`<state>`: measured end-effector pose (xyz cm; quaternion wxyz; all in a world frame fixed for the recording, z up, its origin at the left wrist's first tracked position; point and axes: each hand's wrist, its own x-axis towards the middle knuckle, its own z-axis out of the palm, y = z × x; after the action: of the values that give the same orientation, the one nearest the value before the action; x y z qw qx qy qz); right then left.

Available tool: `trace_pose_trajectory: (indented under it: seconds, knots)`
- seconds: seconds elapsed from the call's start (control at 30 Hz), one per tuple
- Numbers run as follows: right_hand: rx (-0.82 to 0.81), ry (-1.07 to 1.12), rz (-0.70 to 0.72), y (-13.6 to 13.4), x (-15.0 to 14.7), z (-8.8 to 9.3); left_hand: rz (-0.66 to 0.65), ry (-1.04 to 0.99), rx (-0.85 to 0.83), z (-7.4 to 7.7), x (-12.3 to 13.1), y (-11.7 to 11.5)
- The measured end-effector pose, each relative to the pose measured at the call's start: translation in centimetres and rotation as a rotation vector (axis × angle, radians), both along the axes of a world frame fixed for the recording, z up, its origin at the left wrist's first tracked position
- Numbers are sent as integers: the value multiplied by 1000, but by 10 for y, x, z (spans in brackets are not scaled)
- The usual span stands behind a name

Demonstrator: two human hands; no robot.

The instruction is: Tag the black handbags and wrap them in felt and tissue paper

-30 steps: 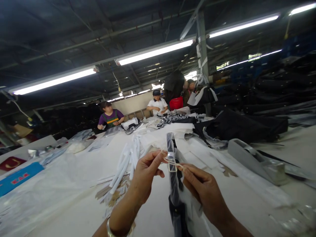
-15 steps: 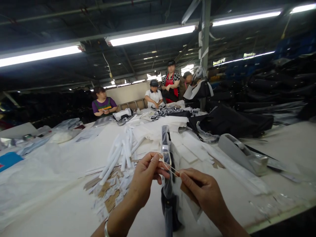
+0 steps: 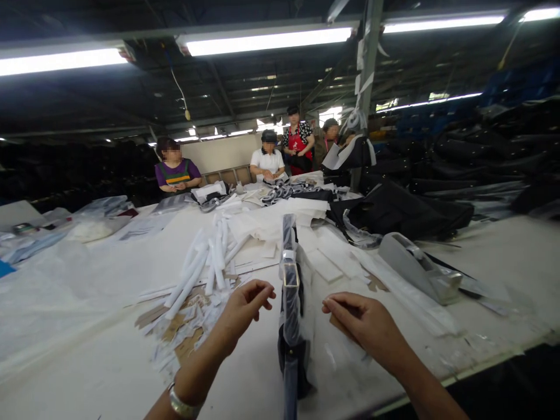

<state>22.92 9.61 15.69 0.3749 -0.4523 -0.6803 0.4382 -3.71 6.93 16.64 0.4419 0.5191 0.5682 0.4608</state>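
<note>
A dark belt with a metal buckle (image 3: 290,274), wrapped in a clear plastic sleeve, stands upright between my hands over the white table (image 3: 100,361). My left hand (image 3: 245,306) hovers just left of it with the fingers curled in and the thumb near the fingertips; nothing shows in it. To the right of the belt, my right hand (image 3: 365,324) is closed in a loose fist, and a brownish bit peeks out under it. Neither hand touches the belt.
A pile of white rolled strips (image 3: 210,262) and cardboard scraps (image 3: 184,335) lies to the left. A grey tape dispenser (image 3: 415,268) sits to the right, with dark garments (image 3: 394,216) behind it. Several people (image 3: 175,169) work at the table's far end. The table's edge (image 3: 481,367) runs at lower right.
Both hands held a thin elastic band stretched at the belt's buckle; now they have let go and drawn apart to either side. The view has tilted down slightly.
</note>
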Motion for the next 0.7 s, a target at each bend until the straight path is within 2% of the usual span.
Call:
trace_pose_trajectory:
  seconds: [0.07,0.13,0.3,0.43,0.57,0.7]
  knots:
    - [4,-8,62,2,-10,0,-97,43,-10,-10,0,5]
    - [-2,9,116,3,-23,4,-199,64,1,-14,5,10]
    - [-25,73,252,7,-42,16,-365,33,40,-9,19,18]
    - [-20,79,171,5,-33,11,-385,-55,53,-4,14,12]
    - [-122,84,101,-8,-19,-1,-360,-157,6,-8,-5,-11]
    - [-252,382,184,-25,-16,-9,-222,-386,-2,-18,-6,-37]
